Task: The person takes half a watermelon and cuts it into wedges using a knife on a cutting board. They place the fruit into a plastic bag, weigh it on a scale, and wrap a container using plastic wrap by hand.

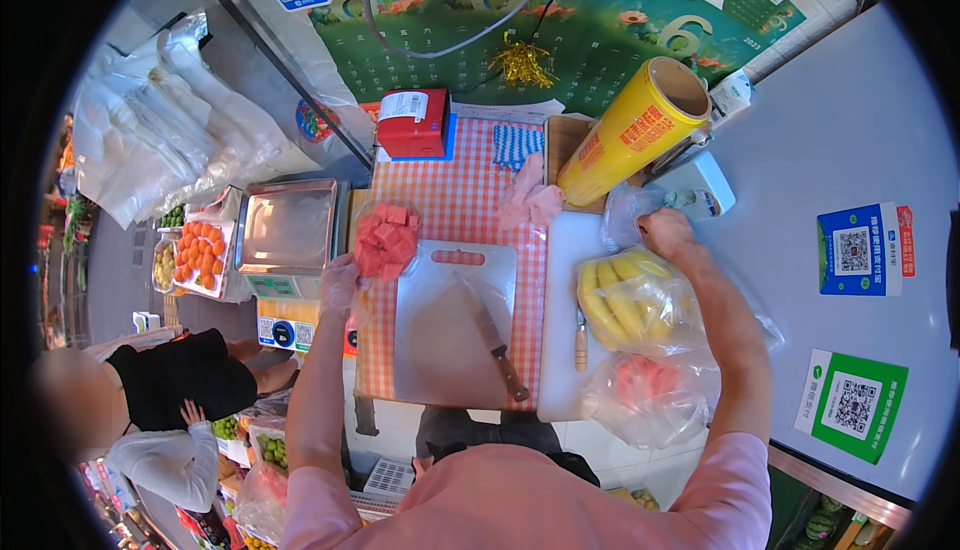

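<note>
My left hand [341,284], in a thin clear plastic glove, grips the edge of a clear pack of watermelon cubes [386,241]. The pack is at the left side of a checked tablecloth [469,190], by the top corner of a metal cutting board [431,325]. On that board lies a wooden-handled kitchen knife [495,344]. At the right, the fingers of my right hand [667,233] are closed on crumpled clear plastic film [630,212]. Just below that hand is a clear bag of peeled yellow fruit [626,295]. Some fingertips are hidden.
A small wooden-handled knife [581,344] lies on a white cutting board [559,310]. Beyond stand a yellow roll of cling film [626,137] and a red label printer [412,126]. A scale [286,227] stands left; a person [180,392] is nearby. A bag of red fruit [645,392] sits right.
</note>
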`<state>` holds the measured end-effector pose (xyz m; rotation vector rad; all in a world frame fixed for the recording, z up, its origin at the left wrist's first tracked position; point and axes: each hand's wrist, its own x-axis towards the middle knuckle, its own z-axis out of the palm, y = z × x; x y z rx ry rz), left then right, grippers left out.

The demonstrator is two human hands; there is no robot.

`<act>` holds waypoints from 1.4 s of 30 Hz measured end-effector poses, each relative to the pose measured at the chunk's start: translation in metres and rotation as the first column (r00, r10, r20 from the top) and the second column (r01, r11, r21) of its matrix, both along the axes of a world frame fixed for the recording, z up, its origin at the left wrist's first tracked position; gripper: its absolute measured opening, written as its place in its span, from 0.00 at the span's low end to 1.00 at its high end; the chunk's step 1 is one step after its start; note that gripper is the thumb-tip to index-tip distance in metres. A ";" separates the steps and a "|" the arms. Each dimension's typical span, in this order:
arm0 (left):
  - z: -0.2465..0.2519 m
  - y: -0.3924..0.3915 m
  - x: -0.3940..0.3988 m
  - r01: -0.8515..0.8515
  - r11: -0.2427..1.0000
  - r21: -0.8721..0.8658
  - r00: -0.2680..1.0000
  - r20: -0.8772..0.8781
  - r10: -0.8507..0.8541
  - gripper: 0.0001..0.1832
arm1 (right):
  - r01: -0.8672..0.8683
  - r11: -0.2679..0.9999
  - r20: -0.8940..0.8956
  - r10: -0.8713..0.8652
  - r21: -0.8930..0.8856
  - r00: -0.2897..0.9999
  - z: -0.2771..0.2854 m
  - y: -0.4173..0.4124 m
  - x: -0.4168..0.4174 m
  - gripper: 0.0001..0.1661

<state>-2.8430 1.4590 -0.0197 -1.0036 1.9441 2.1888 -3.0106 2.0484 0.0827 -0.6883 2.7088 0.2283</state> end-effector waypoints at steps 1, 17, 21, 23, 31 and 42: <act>0.003 0.001 0.001 -0.004 1.000 0.003 1.000 -0.007 0.004 0.08 | -0.036 0.999 0.013 0.036 0.027 0.999 0.006 0.000 0.001 0.07; -0.012 -0.002 0.000 -0.004 1.000 -0.028 1.000 -0.010 0.004 0.11 | 0.303 0.005 0.248 -0.565 -0.953 0.787 -0.007 0.038 0.021 0.13; -0.024 -0.024 0.010 0.115 0.965 -0.238 0.990 -0.048 -0.130 0.11 | 0.349 -0.019 0.308 -0.519 -0.937 0.798 0.044 -0.012 0.046 0.13; -0.030 -0.022 0.007 0.090 0.970 -0.228 0.994 -0.043 -0.102 0.12 | 0.371 -0.002 0.332 -0.451 -0.929 0.828 0.055 -0.043 0.055 0.14; -0.018 -0.013 0.004 0.088 0.979 -0.183 0.996 0.033 -0.084 0.13 | 0.340 0.028 0.315 -0.312 -0.940 0.896 -0.002 -0.262 0.043 0.11; 0.030 -0.005 0.004 0.062 0.997 -0.055 0.996 0.066 -0.059 0.14 | 0.242 0.462 0.117 -0.282 -0.854 0.952 -0.056 -0.390 -0.009 0.11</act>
